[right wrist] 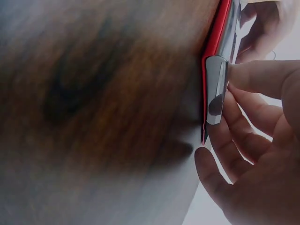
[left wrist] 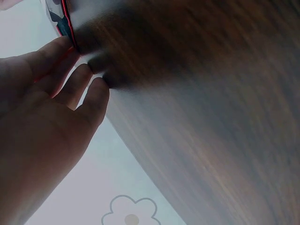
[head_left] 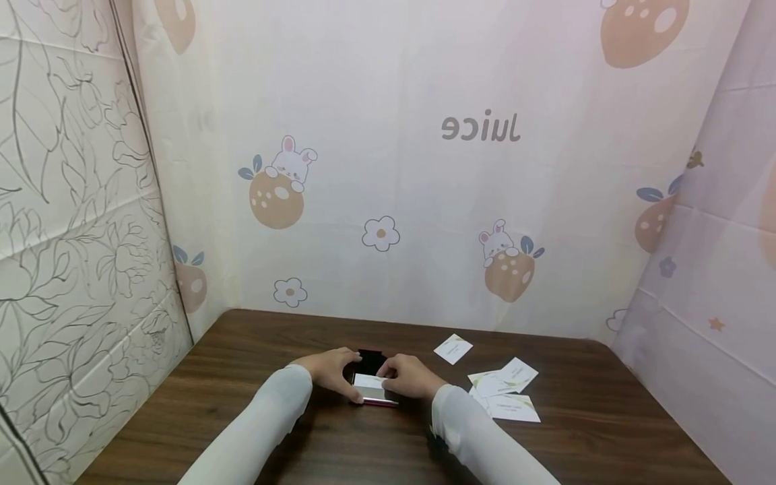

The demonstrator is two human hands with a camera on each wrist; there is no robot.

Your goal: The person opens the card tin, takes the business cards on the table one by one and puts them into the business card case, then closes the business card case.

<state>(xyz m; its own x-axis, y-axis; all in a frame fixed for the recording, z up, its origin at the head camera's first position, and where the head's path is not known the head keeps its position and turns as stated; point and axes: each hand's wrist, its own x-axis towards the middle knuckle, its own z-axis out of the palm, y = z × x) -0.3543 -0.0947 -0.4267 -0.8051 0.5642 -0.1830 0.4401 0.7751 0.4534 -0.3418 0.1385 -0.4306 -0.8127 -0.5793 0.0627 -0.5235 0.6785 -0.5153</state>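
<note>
On the dark wooden table lies an opened card case point(head_left: 379, 403) with a red outside, a shiny metal frame and a black inner lid. A white business card point(head_left: 366, 380) lies in or on its metal side. My left hand point(head_left: 330, 370) grips the case's left side, thumb at the front edge and fingers farther back. From the right, my right hand point(head_left: 413, 377) pinches at the card's right end. In the right wrist view its thumb touches the metal frame point(right wrist: 217, 89), with the other fingers curled beside the case. The exact fingertip contact on the card is partly hidden.
Several white business cards point(head_left: 514, 407) lie overlapping to the right of my right hand. One single card point(head_left: 453, 349) lies apart, farther back. A patterned curtain point(head_left: 388, 168) hangs behind the table's far edge. A small dark object point(head_left: 438, 441) sits partly hidden under the right sleeve.
</note>
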